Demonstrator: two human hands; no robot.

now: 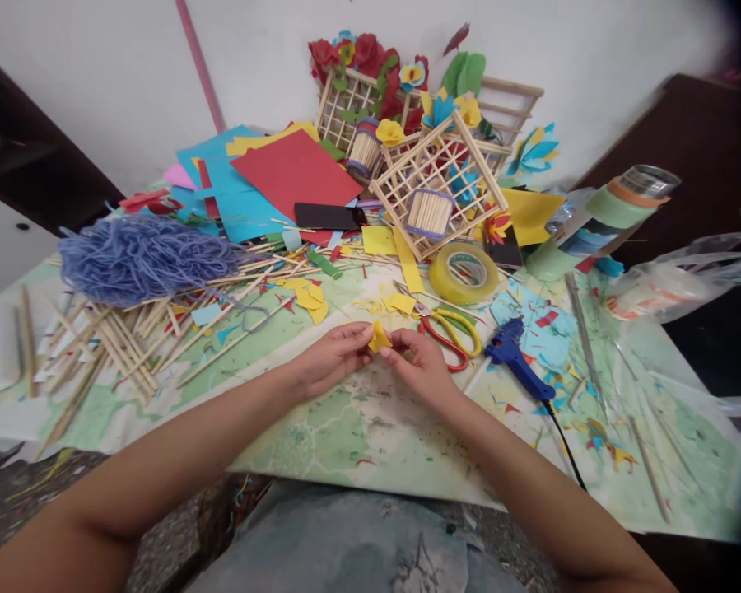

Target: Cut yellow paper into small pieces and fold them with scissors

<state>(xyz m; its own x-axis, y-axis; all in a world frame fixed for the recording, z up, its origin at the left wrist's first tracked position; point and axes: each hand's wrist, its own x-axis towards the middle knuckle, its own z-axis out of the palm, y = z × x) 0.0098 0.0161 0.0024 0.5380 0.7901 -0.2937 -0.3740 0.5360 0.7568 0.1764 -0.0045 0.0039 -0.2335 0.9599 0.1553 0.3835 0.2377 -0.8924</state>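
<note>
Pinching curled yellow paper scrap (379,336) | left hand (332,358), right hand (418,362) | 2 grips pressed on it

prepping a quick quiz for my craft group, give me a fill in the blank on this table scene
1. The folded paper piece pinched between the left hand and right hand is ____.
2. The scissors just right of the hands have one yellow handle and one ____ handle.
3. The blue hot glue gun has a ____ cord.
4. The tangle of blue yarn lies to the ____ of the hands.

Missing words: yellow; red; black; left
</note>
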